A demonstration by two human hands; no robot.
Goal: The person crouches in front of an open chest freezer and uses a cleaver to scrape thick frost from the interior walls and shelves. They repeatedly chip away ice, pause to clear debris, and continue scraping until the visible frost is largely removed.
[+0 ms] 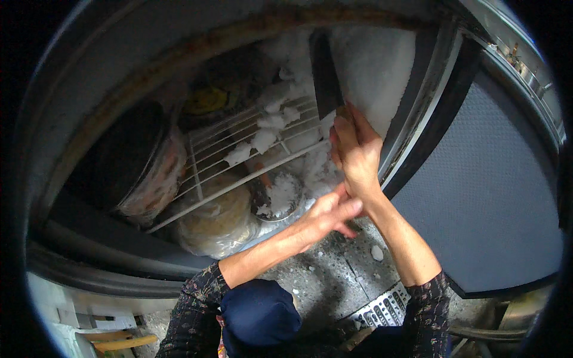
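My right hand grips the handle of a wide-bladed knife, probably a cleaver, whose dark blade points up beside thick white frost on the inner wall of a refrigerator or freezer. My left hand is below the right wrist, fingers spread, with nothing seen in it. Chunks of ice lie on a white wire shelf. Under the shelf, a round metal container holds more broken ice, next to a plastic-wrapped bundle.
A large dark pot with plastic-wrapped food beside it stands at the left of the shelf. The open door is at the right. Bits of ice lie on the stone-like floor near a perforated metal drain cover.
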